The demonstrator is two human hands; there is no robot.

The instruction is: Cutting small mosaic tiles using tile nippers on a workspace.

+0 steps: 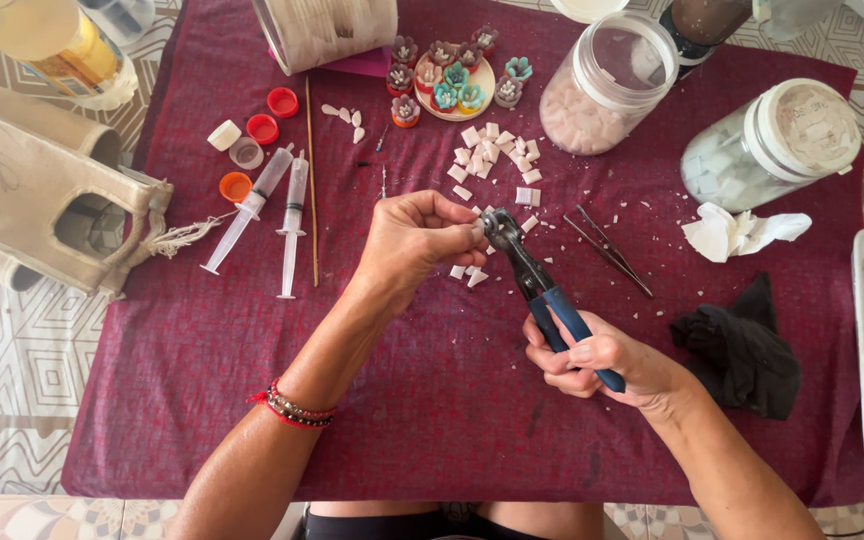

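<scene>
nippers [532,275]: blue handles, dark metal head, slanting up-left from your right hand [592,365] | tile chip [476,232]: small, pale, pinched in your left hand [414,240] at the nippers' head

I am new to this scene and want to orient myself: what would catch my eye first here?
At the centre, the right hand squeezes blue-handled nippers on a small pale piece pinched by the left hand. Behind them lie scattered white tile chips on the maroon cloth, and a plate of small coloured flowers farther back.
</scene>
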